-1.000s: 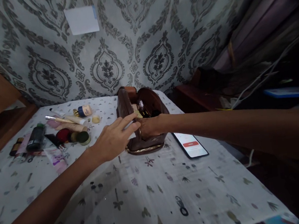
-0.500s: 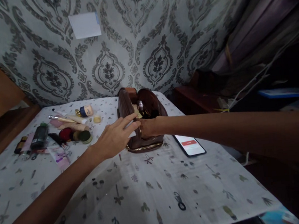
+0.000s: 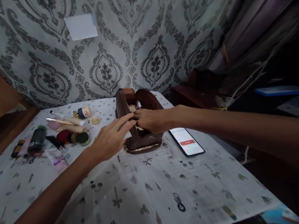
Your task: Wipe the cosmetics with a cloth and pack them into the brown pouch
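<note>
A brown zippered bag (image 3: 123, 109) stands open on the table, with a gold zip along its near edge. Over its left rim lies my left hand (image 3: 109, 136), the fingers closed on the bag's edge; a small white piece (image 3: 127, 135) shows beneath them. My right hand (image 3: 150, 120) is at the bag's opening, knuckles up and fingers bent down, close against the left fingertips. Its own fingertips are hidden, and what they hold cannot be made out. Inside the bag, a silvery round cap (image 3: 138, 104) shows behind the right hand.
Left of the bag lie a dark bottle (image 3: 37, 138), a green-lidded jar (image 3: 83, 138), a blue-capped jar (image 3: 84, 112), a brush (image 3: 58, 120) and several tubes. A lit phone (image 3: 187, 143) rests to the right. Patterned cloth (image 3: 136, 200) covers the table, which meets a papered wall (image 3: 127, 40).
My right hand has come up a little out of the bag, so more of its back shows. My left hand stays at the rim. The view has shifted slightly.
</note>
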`<state>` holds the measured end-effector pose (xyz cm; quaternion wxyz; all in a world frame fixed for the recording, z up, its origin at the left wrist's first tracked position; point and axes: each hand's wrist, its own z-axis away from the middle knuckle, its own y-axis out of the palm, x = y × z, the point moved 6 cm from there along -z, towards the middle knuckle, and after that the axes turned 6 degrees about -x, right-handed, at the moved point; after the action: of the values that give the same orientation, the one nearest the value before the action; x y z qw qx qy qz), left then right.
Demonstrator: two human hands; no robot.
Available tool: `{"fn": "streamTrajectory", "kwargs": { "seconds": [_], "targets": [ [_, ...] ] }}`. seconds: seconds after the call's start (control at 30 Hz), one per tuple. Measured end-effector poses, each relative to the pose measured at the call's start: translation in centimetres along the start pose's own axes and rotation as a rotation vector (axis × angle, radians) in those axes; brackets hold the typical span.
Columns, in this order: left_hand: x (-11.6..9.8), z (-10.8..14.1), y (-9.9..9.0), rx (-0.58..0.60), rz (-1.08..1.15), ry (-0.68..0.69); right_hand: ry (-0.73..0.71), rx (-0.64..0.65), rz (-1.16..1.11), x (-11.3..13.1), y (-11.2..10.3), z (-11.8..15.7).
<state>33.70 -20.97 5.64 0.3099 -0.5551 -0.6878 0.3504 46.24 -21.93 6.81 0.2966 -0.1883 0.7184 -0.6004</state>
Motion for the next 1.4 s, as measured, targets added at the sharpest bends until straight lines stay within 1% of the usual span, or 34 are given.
{"fn": "streamTrajectory", "kwargs": {
  "seconds": [0.03,0.07,0.13,0.2,0.23,0.3,0.37,0.43,0.53,0.63,0.73,0.83,0.93,0.97,1.07,1.17,1.27,1.33,1.4],
  "targets": [
    [0.0,0.0,0.0,-0.004,0.006,-0.002,-0.072,0.031,-0.038,0.9,-0.4,0.9],
    [0.0,0.1,0.1,-0.010,0.011,-0.001,-0.063,-0.005,-0.081,1.5,-1.1,1.9],
    [0.0,0.1,0.2,-0.026,0.018,0.004,0.026,-0.094,-0.147,2.6,-2.0,3.9],
    [0.1,0.2,0.4,-0.043,0.008,0.012,0.174,-0.138,-0.152,4.0,-1.8,5.9],
    [0.1,0.2,0.5,-0.045,-0.002,0.018,0.230,-0.207,-0.134,4.7,-1.7,6.8],
    [0.1,0.3,0.6,-0.041,-0.027,0.035,0.289,-0.368,-0.099,6.3,-1.2,8.3],
    [0.1,0.3,0.8,-0.035,-0.042,0.051,0.296,-0.513,-0.102,7.5,-0.4,9.4],
    [0.1,0.3,0.9,-0.033,-0.039,0.055,0.308,-0.596,-0.150,7.9,0.9,10.2],
    [0.1,0.4,1.2,-0.029,-0.030,0.036,0.336,-0.667,-0.242,7.7,2.8,11.1],
    [0.0,0.3,1.3,-0.036,-0.027,0.011,0.369,-0.709,-0.302,7.6,4.4,11.6],
    [0.1,0.2,1.2,-0.026,-0.017,-0.021,0.421,-0.753,-0.326,7.7,5.3,11.9],
    [0.2,0.1,1.1,0.032,-0.005,-0.008,0.452,-0.794,-0.350,7.6,5.5,12.1],
    [0.3,0.0,1.2,0.087,0.002,0.018,0.402,-0.767,-0.376,7.7,5.5,12.0],
    [0.3,0.0,1.2,0.084,0.002,0.017,0.389,-0.762,-0.381,7.7,5.5,12.0],
    [0.2,-0.2,1.2,0.017,0.011,-0.002,0.409,-0.771,-0.393,7.4,5.5,12.1],
    [0.0,-0.5,1.3,-0.013,0.008,-0.016,0.434,-0.793,-0.401,7.2,5.2,12.0],
    [-0.5,-0.6,1.1,-0.014,-0.031,-0.023,0.452,-0.823,-0.430,6.8,4.1,11.7],
    [-1.0,-0.1,0.6,-0.048,-0.051,-0.044,0.448,-0.825,-0.431,6.6,3.1,11.4],
    [-1.5,0.9,0.1,-0.081,-0.055,-0.077,0.443,-0.827,-0.399,6.5,2.0,11.2]
  ]
}}
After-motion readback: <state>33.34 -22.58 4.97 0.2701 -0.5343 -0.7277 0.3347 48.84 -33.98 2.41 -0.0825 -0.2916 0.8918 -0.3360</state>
